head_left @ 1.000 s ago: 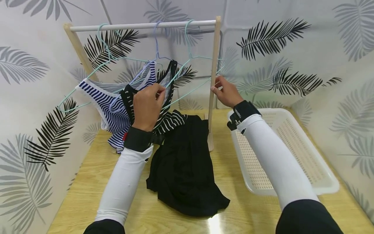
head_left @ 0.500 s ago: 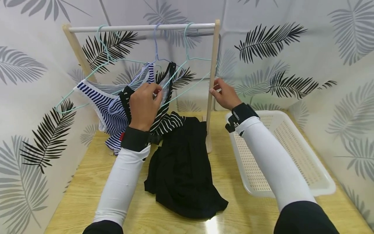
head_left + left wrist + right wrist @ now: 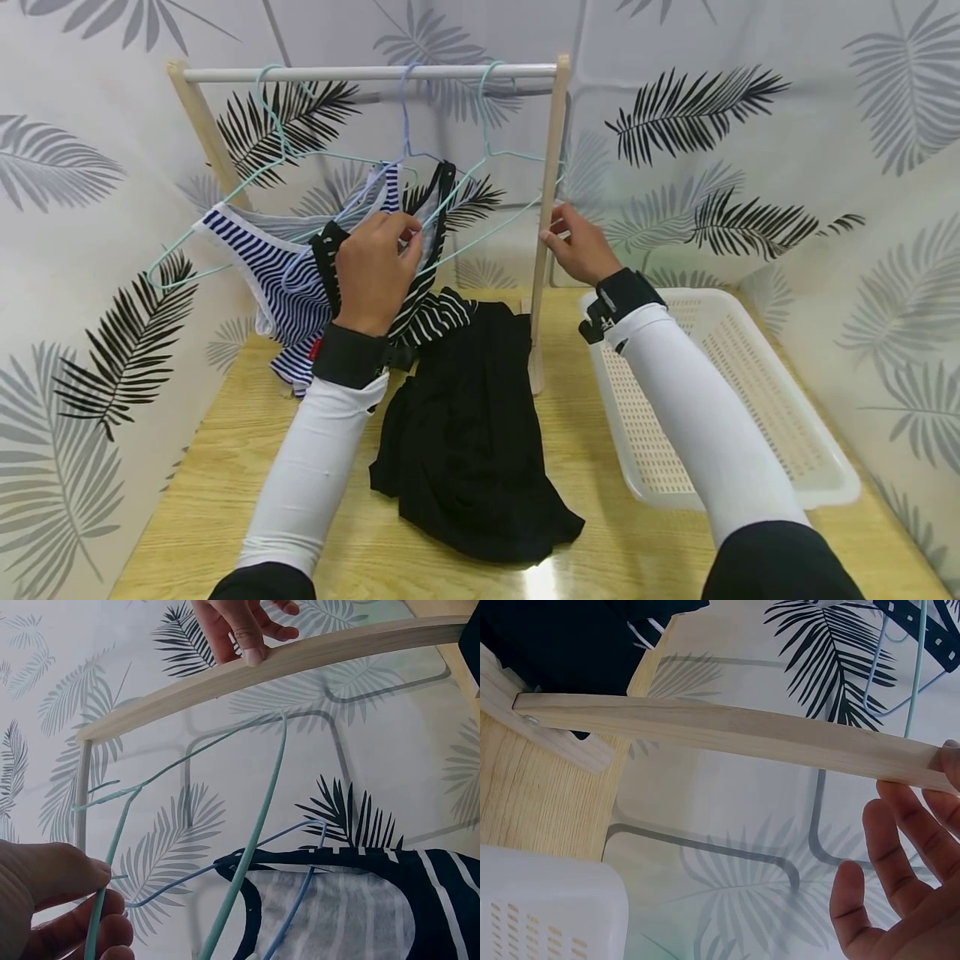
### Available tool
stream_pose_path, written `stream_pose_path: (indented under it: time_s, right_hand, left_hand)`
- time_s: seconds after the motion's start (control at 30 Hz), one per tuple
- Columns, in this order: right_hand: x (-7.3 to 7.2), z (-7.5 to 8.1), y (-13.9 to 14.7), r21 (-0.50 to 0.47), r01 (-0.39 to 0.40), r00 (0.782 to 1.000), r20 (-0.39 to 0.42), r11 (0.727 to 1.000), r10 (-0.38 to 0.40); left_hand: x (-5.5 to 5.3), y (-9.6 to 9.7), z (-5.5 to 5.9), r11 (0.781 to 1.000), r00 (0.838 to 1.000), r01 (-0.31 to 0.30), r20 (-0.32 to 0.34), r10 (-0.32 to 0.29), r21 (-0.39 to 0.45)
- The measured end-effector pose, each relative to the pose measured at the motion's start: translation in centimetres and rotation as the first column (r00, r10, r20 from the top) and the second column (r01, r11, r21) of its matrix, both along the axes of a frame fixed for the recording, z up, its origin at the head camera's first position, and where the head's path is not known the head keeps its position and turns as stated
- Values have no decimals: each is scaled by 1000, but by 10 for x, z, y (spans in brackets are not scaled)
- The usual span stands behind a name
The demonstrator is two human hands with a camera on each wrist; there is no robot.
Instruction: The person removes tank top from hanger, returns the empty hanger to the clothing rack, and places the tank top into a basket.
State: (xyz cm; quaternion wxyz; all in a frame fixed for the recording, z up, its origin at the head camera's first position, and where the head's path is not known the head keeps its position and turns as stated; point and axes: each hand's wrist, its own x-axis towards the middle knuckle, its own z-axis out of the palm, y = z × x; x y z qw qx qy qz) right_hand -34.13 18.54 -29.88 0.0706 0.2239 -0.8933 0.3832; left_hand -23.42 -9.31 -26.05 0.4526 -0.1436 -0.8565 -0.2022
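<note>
Left hand (image 3: 375, 271), grip pinching mint-green hanger (image 3: 225, 907); right hand (image 3: 583, 246), grip pinching wooden upright (image 3: 553, 150); hazard: hard tugging could jerk hanger off rail (image 3: 337, 74).

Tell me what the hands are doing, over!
Left fingers pinching rightmost mint hanger. Right fingers gripping wooden post. Hanger hooked over white rod. Possible snag: post overlapping hanger's right end in head view.

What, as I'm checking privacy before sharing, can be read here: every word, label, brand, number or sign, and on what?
No text can be read in these views.
Red patch beside the left wristband: too small to tell if it bears text.
Held green hanger, wooden post, white basket: none seen.
</note>
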Motion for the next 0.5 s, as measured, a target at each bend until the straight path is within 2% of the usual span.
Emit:
stream_pose_path:
  time_s: [0.3, 0.5]
  right_hand:
    - [-1, -2, -1, 1, 10, 1000, -5, 1000, -10]
    - [1, -1, 0, 1, 3, 1000, 4, 1000, -3]
  left_hand:
    - [3, 0, 3, 999, 1000, -11, 7, 11, -32]
    - [6, 3, 5, 998, 993, 32, 113, -26, -59]
